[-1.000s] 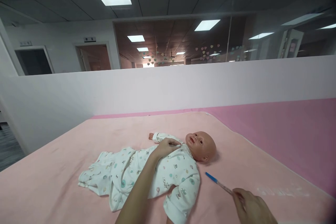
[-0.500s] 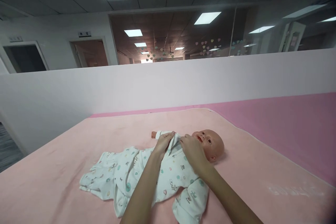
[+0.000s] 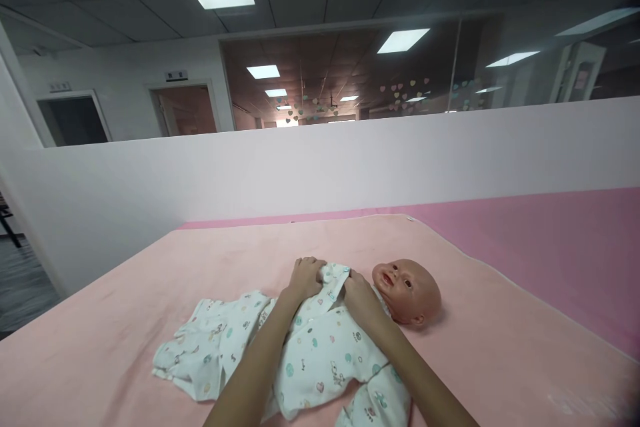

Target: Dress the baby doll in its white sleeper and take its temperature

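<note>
A baby doll [image 3: 406,290] lies on its back on a pale pink blanket [image 3: 475,340], head to the right. It wears a white patterned onesie [image 3: 320,353]. My left hand [image 3: 304,277] is closed on the onesie's cloth at the doll's far shoulder, and the fabric is bunched there. Just below the doll's chin, my right hand [image 3: 364,300] is closed on the onesie's neckline. Both forearms reach in from the bottom edge and cover part of the doll's chest.
The blanket lies on a darker pink surface [image 3: 560,247] that runs to the right. A low white partition wall [image 3: 320,167] stands behind it, with glass panels and doorways beyond. A dark floor shows at the far left.
One second ago my right hand held a blue-tipped pen at the lower right. It has since come to the doll's neck without the pen, and both hands now grip the onesie's collar area.
</note>
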### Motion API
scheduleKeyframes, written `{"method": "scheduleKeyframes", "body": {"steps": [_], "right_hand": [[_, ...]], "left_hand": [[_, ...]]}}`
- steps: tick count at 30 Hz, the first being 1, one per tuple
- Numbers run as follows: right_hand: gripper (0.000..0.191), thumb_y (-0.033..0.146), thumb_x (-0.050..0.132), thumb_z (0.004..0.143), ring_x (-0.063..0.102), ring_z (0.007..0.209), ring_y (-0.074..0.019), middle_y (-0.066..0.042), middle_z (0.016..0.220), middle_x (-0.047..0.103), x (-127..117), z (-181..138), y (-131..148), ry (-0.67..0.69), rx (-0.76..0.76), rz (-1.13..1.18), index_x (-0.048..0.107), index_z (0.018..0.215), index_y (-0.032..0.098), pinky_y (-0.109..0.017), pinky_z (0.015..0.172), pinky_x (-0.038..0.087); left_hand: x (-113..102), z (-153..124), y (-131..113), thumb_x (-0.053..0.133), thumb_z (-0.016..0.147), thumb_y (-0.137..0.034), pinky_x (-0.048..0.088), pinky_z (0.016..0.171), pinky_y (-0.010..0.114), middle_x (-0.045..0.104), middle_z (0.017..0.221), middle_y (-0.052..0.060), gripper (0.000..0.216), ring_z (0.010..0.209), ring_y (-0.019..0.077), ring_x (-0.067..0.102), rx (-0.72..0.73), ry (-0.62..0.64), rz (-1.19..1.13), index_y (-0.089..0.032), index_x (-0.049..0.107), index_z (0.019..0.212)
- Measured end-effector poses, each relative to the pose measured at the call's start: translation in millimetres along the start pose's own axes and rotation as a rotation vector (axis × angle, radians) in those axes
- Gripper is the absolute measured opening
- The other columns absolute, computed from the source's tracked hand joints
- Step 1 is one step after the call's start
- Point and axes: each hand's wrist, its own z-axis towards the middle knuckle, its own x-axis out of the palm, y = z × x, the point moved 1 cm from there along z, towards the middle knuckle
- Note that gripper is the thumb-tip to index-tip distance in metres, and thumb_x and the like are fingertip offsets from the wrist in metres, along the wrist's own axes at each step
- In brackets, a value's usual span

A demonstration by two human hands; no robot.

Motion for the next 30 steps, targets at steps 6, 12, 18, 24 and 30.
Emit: {"method": "scheduleKeyframes", "body": {"steps": [6,12,18,24,30], "right_hand": [[0.032,-0.001,0.033,0.074,0.058,0.076,-0.0173,-0.011,0.088,0.062,-4,0,5,0.007,0.067,-0.064,0.061,0.085,0.012,-0.023,0.061,0.038],[0.032,-0.005,0.035,0.070,0.058,0.074,-0.0169,-0.011,0.084,0.063,-7,-5,8,-0.026,0.123,-0.083,0.060,0.083,0.011,-0.022,0.059,0.037],[0.030,-0.003,0.034,0.071,0.055,0.081,-0.0181,-0.010,0.086,0.061,-16,-20,13,-0.102,0.089,-0.100,0.059,0.077,0.013,-0.025,0.065,0.039],[0.021,0.016,0.038,0.082,0.054,0.087,-0.0164,-0.005,0.089,0.061,-36,-61,-4,-0.581,-0.123,0.243,0.058,0.090,0.018,-0.030,0.079,0.042],[0.024,0.034,0.049,0.073,0.054,0.090,-0.0219,-0.006,0.095,0.062,-74,-54,-97,-0.827,0.337,0.551,0.061,0.090,0.020,-0.038,0.085,0.039]], "left_hand": [[7,-8,-12,0.049,0.060,-0.007,0.024,0.097,0.043,0.053,0.099,0.012,0.025,0.106,0.0268,0.041,0.085,-0.041,0.320,-0.015,0.058,0.081],[2,-22,-20,0.044,0.072,-0.019,0.040,0.076,0.035,0.056,0.091,0.009,0.023,0.085,0.0211,0.052,0.056,0.022,0.551,-0.015,0.050,0.093],[-2,-39,-24,0.044,0.074,-0.028,0.037,0.080,0.037,0.054,0.102,0.010,0.038,0.098,0.0247,0.047,-0.015,-0.020,0.537,-0.020,0.047,0.111],[-8,-49,-24,0.043,0.075,-0.037,0.037,0.082,0.035,0.054,0.105,0.008,0.029,0.100,0.0237,0.046,-0.074,0.010,0.474,-0.020,0.057,0.093],[-11,-58,-22,0.038,0.078,-0.036,0.038,0.082,0.031,0.057,0.102,0.004,0.032,0.097,0.0194,0.051,-0.070,0.089,0.342,-0.023,0.050,0.104]]}}
